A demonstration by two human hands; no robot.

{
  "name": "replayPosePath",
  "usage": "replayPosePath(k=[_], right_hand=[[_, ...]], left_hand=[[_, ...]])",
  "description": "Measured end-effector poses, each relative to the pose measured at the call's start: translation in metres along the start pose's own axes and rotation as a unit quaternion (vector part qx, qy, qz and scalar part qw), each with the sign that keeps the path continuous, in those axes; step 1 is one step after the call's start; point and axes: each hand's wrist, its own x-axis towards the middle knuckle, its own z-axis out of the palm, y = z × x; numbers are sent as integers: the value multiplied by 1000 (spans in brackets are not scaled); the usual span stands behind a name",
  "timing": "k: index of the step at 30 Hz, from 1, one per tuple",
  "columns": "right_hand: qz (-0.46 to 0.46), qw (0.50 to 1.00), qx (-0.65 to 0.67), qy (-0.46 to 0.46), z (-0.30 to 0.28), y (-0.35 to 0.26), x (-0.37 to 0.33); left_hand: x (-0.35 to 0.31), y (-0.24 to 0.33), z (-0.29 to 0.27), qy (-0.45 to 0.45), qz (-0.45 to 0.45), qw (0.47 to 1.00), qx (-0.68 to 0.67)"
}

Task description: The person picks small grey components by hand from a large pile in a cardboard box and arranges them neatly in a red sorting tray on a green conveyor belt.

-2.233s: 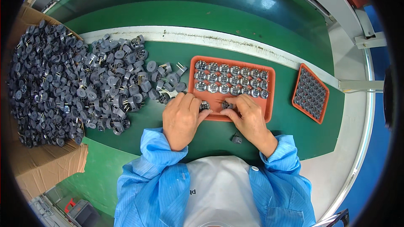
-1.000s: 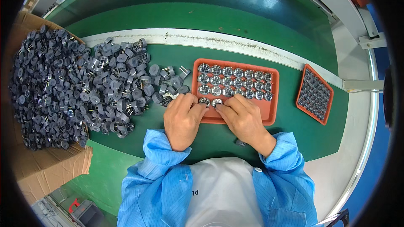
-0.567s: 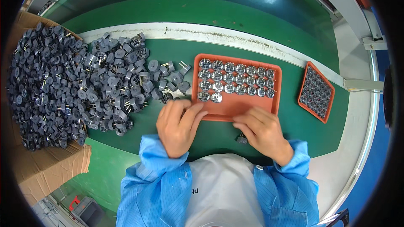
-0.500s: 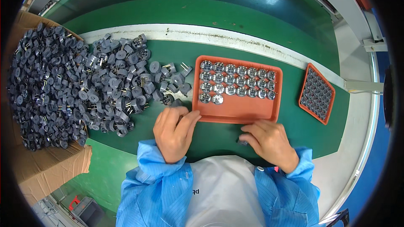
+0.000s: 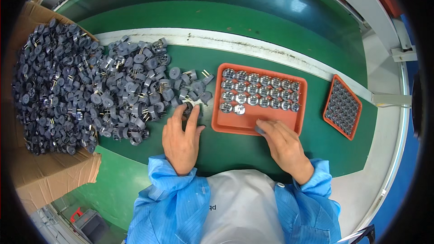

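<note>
My right hand pinches a small grey round component between thumb and fingers, over the front wall of an orange tray. Rows of similar round components stand in this tray, their shiny circuit faces up. The two leftmost of the front row have bare tray to their right. At the near right edge of a loose pile of grey pinned components, my left hand reaches with fingers apart. A dark component lies between its fingertips, and the thumb stands away from it.
An open cardboard box at the left holds more of the pile, which spills onto the green table. A second orange tray, filled with components, lies at the right. A white rail crosses behind the trays.
My right hand has moved up and left from in front of the tray to over its front wall with the component. My left hand has left the tray's corner and spread its fingers at the pile.
</note>
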Motion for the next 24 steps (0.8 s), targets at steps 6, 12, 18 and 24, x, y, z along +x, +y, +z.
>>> replayPosePath(k=[6, 12, 18, 24], right_hand=[[-62, 994, -74, 52, 21, 25, 7], [-51, 996, -34, 68, 19, 24, 7], [-44, 994, -58, 83, 27, 26, 15], [-36, 993, -60, 100, 31, 20, 24]], left_hand=[[3, -10, 6, 22, 20, 999, -13], [-4, -7, 0, -18, 3, 998, -62], [1, -6, -4, 10, 45, 999, -11], [-14, -13, -1, -29, 53, 992, -114]])
